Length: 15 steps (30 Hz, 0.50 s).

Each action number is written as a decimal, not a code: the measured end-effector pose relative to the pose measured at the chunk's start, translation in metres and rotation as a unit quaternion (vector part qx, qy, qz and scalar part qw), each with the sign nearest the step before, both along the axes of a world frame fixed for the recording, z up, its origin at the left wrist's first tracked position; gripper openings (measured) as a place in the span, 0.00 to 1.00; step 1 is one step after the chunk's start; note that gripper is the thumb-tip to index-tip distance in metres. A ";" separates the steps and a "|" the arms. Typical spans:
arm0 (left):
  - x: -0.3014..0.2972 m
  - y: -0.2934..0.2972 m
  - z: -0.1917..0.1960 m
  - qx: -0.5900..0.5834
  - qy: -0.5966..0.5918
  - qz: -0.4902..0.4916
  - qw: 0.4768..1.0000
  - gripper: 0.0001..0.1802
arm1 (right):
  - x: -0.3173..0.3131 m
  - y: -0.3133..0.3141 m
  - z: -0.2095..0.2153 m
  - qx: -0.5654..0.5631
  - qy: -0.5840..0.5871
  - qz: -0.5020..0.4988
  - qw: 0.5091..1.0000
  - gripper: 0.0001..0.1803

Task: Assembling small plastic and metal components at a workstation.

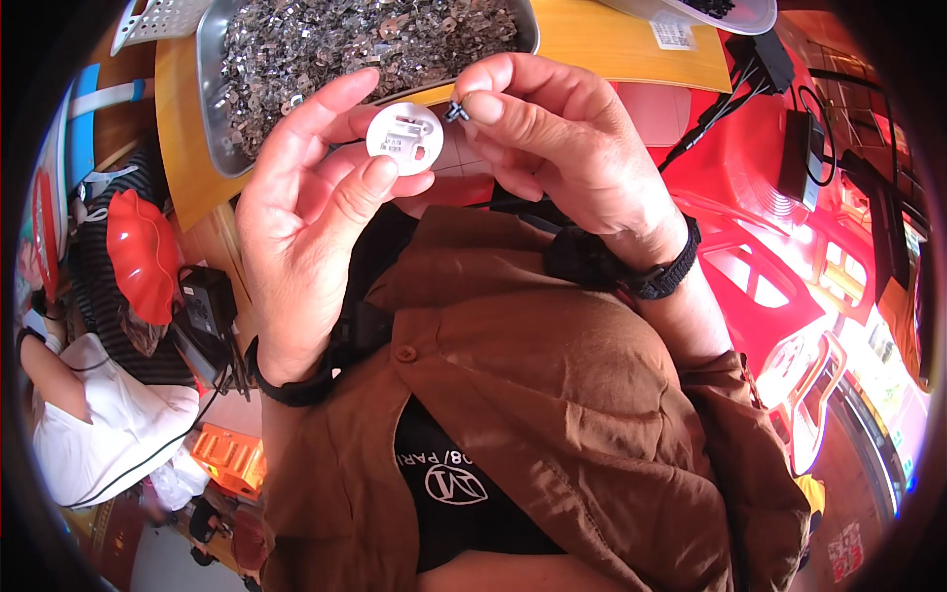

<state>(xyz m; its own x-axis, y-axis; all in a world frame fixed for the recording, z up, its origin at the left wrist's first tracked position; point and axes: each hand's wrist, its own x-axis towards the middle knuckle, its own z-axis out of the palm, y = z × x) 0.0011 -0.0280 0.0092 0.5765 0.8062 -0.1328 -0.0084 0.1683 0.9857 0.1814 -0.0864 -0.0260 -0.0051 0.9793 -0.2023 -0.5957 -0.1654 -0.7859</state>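
Observation:
A round white plastic disc (393, 156) with moulded slots and a small opening is pinched between the thumb and fingers of my left hand (306, 192). Its slotted face is turned toward me. Just right of the disc, my right hand (557, 128) grips a small dark metal part (456, 112) between thumb and forefinger. The exact kind of this part is too small to tell. A narrow gap separates it from the disc's edge. Both hands are raised in front of the metal tray (209, 99), which is heaped with small shiny metal pieces (365, 49).
The tray rests on a yellow-brown tabletop (631, 44). A clear container (755, 15) with dark bits stands at the far right, near black cables (715, 109). Red plastic chairs (750, 257) are on the right. A red wavy-edged bowl (141, 257) and another person (109, 424) are at left.

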 end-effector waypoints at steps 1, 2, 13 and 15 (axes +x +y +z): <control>0.000 0.001 0.000 0.013 0.013 -0.013 1.000 0.22 | 0.000 0.000 0.000 0.000 0.000 0.001 1.000 0.09; 0.001 0.001 -0.001 0.013 0.013 -0.012 1.000 0.22 | 0.001 0.000 0.000 0.003 0.003 0.003 1.000 0.08; -0.001 -0.002 -0.004 -0.059 -0.026 0.029 0.997 0.17 | -0.013 -0.001 0.008 0.161 -0.425 -0.125 0.882 0.03; -0.001 -0.003 -0.002 -0.057 -0.029 0.036 0.997 0.17 | -0.015 -0.001 0.011 0.161 -0.454 -0.124 0.867 0.03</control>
<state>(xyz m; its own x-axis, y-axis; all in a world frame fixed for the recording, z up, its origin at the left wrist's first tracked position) 0.0004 -0.0314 0.0071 0.5266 0.8277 -0.1938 -0.0815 0.2761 0.9577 0.1669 -0.0870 -0.0148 0.2331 0.9337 0.2717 0.3080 0.1942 -0.9314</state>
